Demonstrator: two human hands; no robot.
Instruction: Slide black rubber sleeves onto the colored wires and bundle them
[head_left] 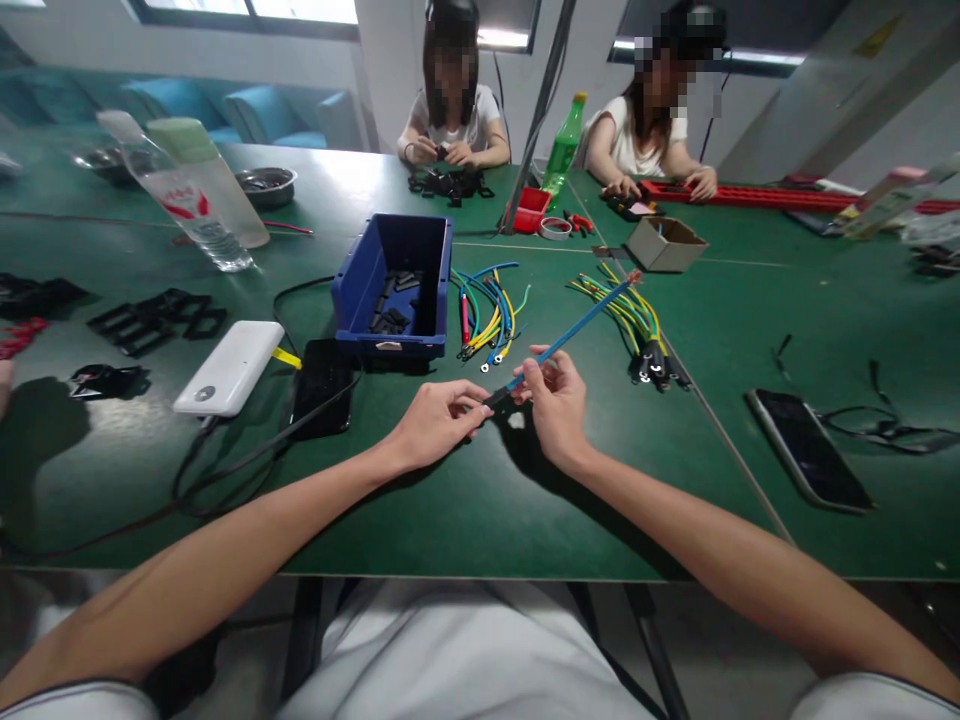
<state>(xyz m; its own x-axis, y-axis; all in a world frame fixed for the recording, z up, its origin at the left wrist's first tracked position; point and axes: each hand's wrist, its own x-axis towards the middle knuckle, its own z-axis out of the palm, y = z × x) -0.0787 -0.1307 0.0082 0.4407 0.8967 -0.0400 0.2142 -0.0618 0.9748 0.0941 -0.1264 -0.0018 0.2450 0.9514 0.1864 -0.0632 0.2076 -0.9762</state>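
Blue wire (585, 322) slants over the near middle of the green table (420, 530), its black end piece (496, 398) pinched in the left hand (433, 425), its length gripped in the right hand (559, 405). Aligning both and gripping close to the joint should limit bending. Beyond stands a blue bin (343, 318); two co-workers (454, 120) (656, 140) sit along the far edge.

1 view, worn on the head, looks forward and steeply down over both forearms to the green table (420, 520), near at the bottom, reaching 2 seated people (454, 110) (645, 120) at the far side.
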